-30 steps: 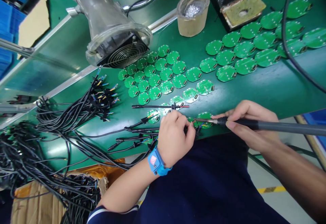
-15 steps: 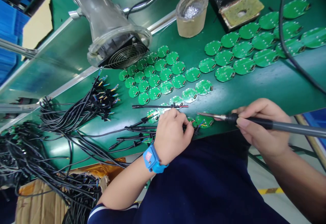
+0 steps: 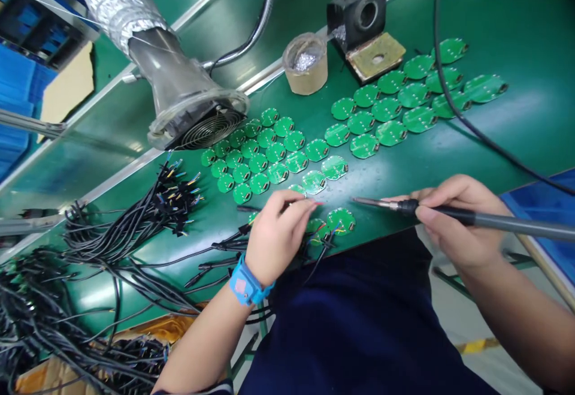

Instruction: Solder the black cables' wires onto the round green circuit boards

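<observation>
My right hand (image 3: 467, 221) is closed around the handle of a soldering iron (image 3: 521, 222), its tip pointing left over the bench. Pinched in the fingers of my left hand (image 3: 274, 236) is a black cable (image 3: 245, 208); its red wire end (image 3: 318, 204) pokes out past the fingertips. Just right of that hand lies a round green circuit board (image 3: 341, 221) with coloured wires on it. A second wired board (image 3: 315, 231) is partly covered by the hand. A blue wrist strap (image 3: 250, 284) sits on my left wrist.
Rows of green boards (image 3: 258, 163) cover the bench. Behind them stand a solder pot (image 3: 306, 74), an iron stand with sponge (image 3: 376, 56) and a fume extractor (image 3: 204, 128). Bundled black cables (image 3: 121, 209) lie left. A cord (image 3: 476, 131) crosses the right side.
My left hand has moved from beside the wired boards onto the loose cable and taken hold of it. The view has shifted; the soldering iron stays in my right hand.
</observation>
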`<action>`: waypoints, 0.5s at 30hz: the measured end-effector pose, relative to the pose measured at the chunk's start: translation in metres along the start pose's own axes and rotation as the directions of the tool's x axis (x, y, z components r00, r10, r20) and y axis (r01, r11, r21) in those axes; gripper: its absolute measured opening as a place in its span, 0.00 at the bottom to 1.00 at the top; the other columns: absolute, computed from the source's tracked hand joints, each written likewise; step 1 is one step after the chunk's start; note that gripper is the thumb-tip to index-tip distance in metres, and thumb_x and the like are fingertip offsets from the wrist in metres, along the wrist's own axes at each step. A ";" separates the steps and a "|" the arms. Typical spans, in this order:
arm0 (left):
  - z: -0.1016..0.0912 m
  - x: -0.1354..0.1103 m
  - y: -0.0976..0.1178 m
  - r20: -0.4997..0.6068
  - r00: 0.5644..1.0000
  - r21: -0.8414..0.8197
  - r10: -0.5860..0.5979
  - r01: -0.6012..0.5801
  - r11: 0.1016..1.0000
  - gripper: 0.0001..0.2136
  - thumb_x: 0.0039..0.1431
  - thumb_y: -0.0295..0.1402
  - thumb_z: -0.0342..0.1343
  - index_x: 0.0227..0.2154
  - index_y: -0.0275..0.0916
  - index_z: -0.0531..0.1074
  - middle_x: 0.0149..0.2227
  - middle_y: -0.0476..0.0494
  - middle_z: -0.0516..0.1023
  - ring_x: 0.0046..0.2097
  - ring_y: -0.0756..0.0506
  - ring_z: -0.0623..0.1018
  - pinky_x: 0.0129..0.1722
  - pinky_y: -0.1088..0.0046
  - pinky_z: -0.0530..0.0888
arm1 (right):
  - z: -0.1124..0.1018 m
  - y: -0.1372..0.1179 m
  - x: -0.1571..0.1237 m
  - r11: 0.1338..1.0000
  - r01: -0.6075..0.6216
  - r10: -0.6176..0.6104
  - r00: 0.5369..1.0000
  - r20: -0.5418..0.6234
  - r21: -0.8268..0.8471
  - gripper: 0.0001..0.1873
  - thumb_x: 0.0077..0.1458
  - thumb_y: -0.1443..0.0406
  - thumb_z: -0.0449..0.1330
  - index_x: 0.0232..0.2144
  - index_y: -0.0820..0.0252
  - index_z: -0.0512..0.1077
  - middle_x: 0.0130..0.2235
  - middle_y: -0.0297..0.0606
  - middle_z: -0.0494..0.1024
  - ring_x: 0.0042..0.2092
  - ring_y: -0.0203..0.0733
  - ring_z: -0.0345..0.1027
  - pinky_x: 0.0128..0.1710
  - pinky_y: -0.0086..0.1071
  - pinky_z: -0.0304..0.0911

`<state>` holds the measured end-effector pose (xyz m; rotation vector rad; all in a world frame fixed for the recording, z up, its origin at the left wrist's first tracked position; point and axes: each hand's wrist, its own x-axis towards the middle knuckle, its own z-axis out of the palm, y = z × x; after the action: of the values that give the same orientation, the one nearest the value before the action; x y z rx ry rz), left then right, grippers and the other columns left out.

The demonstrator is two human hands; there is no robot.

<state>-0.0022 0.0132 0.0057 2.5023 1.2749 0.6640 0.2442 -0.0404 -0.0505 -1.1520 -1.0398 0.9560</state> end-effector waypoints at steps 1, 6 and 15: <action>0.002 -0.002 0.009 0.019 1.000 -0.033 -0.020 0.021 0.999 0.06 0.59 0.28 0.54 0.39 0.39 0.72 0.38 0.44 0.70 0.40 0.49 0.72 0.41 0.71 0.72 | -0.004 0.001 0.000 0.999 0.009 -0.010 0.999 0.033 0.032 0.06 0.47 0.70 0.62 0.28 0.56 0.68 0.27 0.33 0.73 0.28 0.40 0.70 0.32 0.39 0.70; 0.026 -0.003 0.038 0.132 0.980 -0.101 -0.149 0.163 0.981 0.06 0.60 0.28 0.52 0.29 0.34 0.70 0.33 0.43 0.68 0.37 0.48 0.70 0.39 0.69 0.71 | -0.010 0.001 0.000 0.999 0.039 -0.043 0.983 0.180 0.025 0.07 0.49 0.73 0.60 0.31 0.57 0.69 0.27 0.33 0.74 0.34 0.44 0.74 0.35 0.40 0.72; 0.038 0.000 0.036 0.096 0.978 -0.080 -0.184 0.192 0.978 0.05 0.61 0.29 0.51 0.29 0.35 0.68 0.32 0.43 0.68 0.36 0.47 0.69 0.38 0.68 0.70 | -0.004 -0.002 0.002 0.988 0.034 -0.006 0.983 0.185 -0.149 0.07 0.48 0.70 0.62 0.29 0.56 0.68 0.30 0.35 0.78 0.37 0.47 0.75 0.33 0.35 0.71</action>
<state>0.0421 -0.0087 -0.0119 2.2778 1.3965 0.5469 0.2486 -0.0401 -0.0482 -1.1910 -1.2900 0.9949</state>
